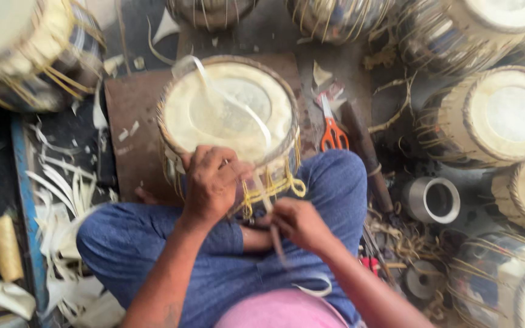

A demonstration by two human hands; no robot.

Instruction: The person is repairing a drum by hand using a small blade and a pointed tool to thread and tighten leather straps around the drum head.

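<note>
Cream drumhead, orange-handled scissors

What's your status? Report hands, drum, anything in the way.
Left hand gripping drum rim. Right hand pulling strap near drum's base. Scissors beside drum, nothing between the hands and the drum.

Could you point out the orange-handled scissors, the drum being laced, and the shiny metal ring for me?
orange-handled scissors (333, 135), head view, on the orange handles.
drum being laced (229, 109), head view, on its pale skin top.
shiny metal ring (432, 200), head view, on its rim.
</note>
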